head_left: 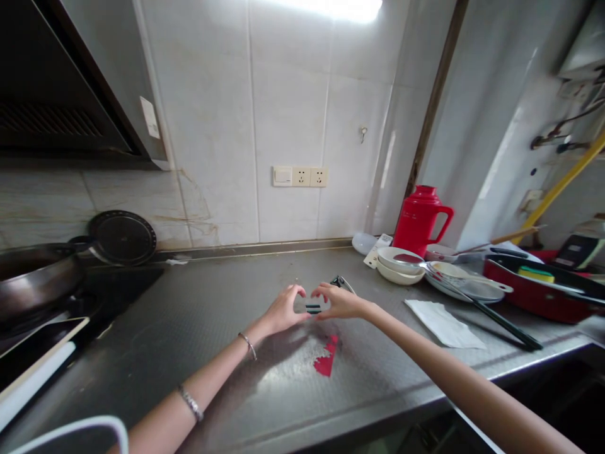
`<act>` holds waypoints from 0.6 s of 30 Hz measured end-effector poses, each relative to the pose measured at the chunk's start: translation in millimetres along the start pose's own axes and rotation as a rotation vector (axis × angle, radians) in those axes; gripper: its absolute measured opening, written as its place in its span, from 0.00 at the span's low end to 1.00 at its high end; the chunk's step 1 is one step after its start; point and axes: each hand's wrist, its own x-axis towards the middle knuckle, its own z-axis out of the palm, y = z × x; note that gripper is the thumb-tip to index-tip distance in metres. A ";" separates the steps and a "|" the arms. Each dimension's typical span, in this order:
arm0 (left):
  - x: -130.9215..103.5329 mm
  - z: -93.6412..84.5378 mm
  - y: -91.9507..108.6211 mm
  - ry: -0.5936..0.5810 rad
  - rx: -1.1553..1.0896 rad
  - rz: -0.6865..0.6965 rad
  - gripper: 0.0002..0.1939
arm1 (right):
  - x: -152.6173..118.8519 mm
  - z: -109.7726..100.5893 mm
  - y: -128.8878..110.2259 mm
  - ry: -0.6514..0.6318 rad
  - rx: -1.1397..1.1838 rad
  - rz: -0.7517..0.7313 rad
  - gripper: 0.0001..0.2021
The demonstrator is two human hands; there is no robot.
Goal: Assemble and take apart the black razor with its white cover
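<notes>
Striped object [312, 308], small and partly hidden, showed in the gap between the two hands, above the middle of the counter [212, 340]. I could make out dark bands across it, but its full shape was too blurred for me to name. From my end, the left hand [285, 308] and the right hand [343, 302] faced each other, both curved, each thumb set away from its fingers. The fingertips came close together without clearly meeting, and I could not tell whether either hand was clamped on the object or only curved around it.

Just behind the right hand I saw a small black item [337, 280], mostly covered. A torn red patch [324, 362] lay on the counter, nearer the camera than the hands. Two bracelets [190, 403] circled the left forearm.

To the right, I had a white napkin [444, 323] lying flat, with stacked bowls [399, 275] behind it and a red flask [416, 222] standing upright near the wall. Farther right, a sponge [536, 273] sat in a red pan [513, 289]. Off to the left, a metal pot [42, 277] rested on the stove beside a round black lid [123, 238] leaning against the wall.
</notes>
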 end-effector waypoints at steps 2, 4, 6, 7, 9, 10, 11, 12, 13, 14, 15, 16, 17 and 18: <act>-0.5 1.5 3.6 -0.016 -0.008 -0.001 0.22 | -0.9 0.0 2.0 -0.011 -0.006 -0.020 0.26; 0.0 1.6 5.3 -0.016 -0.006 -0.002 0.24 | -2.3 -3.2 7.0 -0.016 -0.014 -0.027 0.26; 1.0 -0.8 5.4 0.006 0.002 0.003 0.23 | -4.8 -11.3 17.1 -0.015 -0.025 -0.017 0.25; 1.5 -3.1 5.0 0.020 0.009 0.006 0.21 | -6.7 -17.3 24.7 -0.009 -0.034 -0.004 0.25; 2.2 -10.2 2.9 0.043 0.028 0.008 0.16 | -12.4 -32.0 45.8 0.020 -0.056 0.043 0.24; 2.1 -14.5 1.2 0.053 0.037 0.002 0.15 | -16.3 -39.7 59.1 0.023 -0.060 0.076 0.25; 1.7 -19.1 -1.0 0.060 0.046 -0.011 0.14 | -20.8 -47.0 73.8 0.025 -0.069 0.122 0.25; 1.0 -23.6 -3.5 0.066 0.052 -0.028 0.13 | -25.6 -53.3 89.6 0.017 -0.075 0.167 0.25; -0.1 -27.7 -6.4 0.071 0.057 -0.049 0.12 | -30.6 -58.1 105.8 -0.003 -0.085 0.211 0.26; -1.3 -31.4 -9.5 0.076 0.062 -0.072 0.12 | -35.4 -61.3 121.7 -0.029 -0.098 0.256 0.26; -2.6 -34.5 -12.7 0.081 0.066 -0.093 0.11 | -39.8 -62.7 136.7 -0.039 -0.104 0.288 0.27; -3.9 -36.9 -15.9 0.085 0.071 -0.112 0.11 | -43.4 -62.5 150.0 -0.050 -0.106 0.318 0.28; -5.1 -38.7 -19.0 0.088 0.075 -0.127 0.10 | -46.2 -61.0 161.3 -0.071 -0.107 0.347 0.29; -6.2 -40.0 -22.1 0.088 0.078 -0.139 0.10 | -48.1 -58.6 170.1 -0.092 -0.111 0.373 0.29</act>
